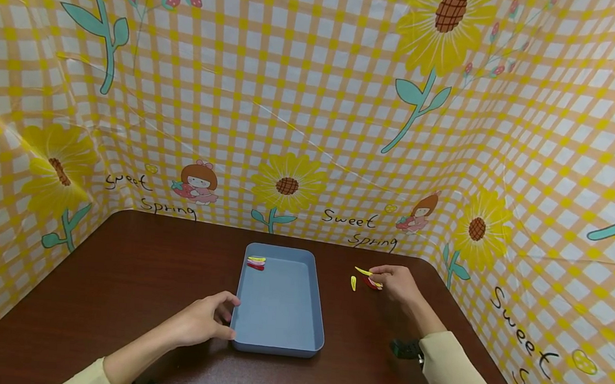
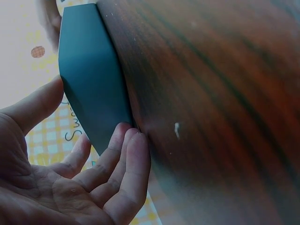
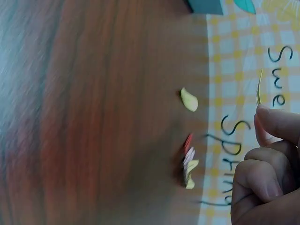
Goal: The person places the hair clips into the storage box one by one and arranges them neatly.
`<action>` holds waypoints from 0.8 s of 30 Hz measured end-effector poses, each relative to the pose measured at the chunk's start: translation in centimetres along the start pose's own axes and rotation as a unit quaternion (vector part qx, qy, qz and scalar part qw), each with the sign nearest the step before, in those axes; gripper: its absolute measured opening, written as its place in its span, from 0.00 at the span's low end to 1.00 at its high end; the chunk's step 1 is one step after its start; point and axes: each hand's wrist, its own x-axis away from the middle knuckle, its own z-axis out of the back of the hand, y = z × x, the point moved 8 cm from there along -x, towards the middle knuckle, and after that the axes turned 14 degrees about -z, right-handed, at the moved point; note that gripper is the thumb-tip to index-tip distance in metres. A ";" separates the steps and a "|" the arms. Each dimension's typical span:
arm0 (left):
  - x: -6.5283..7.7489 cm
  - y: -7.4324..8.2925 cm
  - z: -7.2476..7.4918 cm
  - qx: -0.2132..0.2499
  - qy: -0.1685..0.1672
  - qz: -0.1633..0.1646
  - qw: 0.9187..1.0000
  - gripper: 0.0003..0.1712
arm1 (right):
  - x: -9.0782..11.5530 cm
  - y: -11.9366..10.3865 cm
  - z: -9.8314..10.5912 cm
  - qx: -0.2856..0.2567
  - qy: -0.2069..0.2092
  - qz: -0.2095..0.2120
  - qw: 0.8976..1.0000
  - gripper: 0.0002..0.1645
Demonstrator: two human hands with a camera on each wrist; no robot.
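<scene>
While the left hand (image 1: 200, 322) rests, fingers relaxed, against the left wall of the tray (image 1: 280, 309), the right hand (image 1: 395, 282) pinches 1 yellow clip (image 1: 362, 271) to the tray's right. Near it lie 1 loose clip (image 1: 353, 284) and a small pile (image 3: 189, 156); yellow, pink and red clips (image 1: 256, 263) sit in the tray's far-left corner. Picking up seems the step in hand; the next move probably wants a steady pinch. The right hand partly hides the pile.

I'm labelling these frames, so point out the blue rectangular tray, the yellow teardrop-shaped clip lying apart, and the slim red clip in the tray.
Blue rectangular tray (image 1: 280, 312): head view, bare floor.
Yellow teardrop-shaped clip (image 3: 189, 100): right wrist view, middle.
Slim red clip (image 1: 256, 267): head view, middle.
</scene>
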 end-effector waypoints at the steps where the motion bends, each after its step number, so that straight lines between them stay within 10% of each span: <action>1: 0.0 0.0 0.0 0.000 0.000 0.000 1.000 0.33 | 0.1 -0.3 -0.2 -0.002 -0.003 0.002 1.000 0.18; 24: 0.0 0.1 0.0 0.007 -0.006 -0.002 1.000 0.33 | 0.8 -6.5 -4.9 -0.001 -0.032 0.030 0.999 0.17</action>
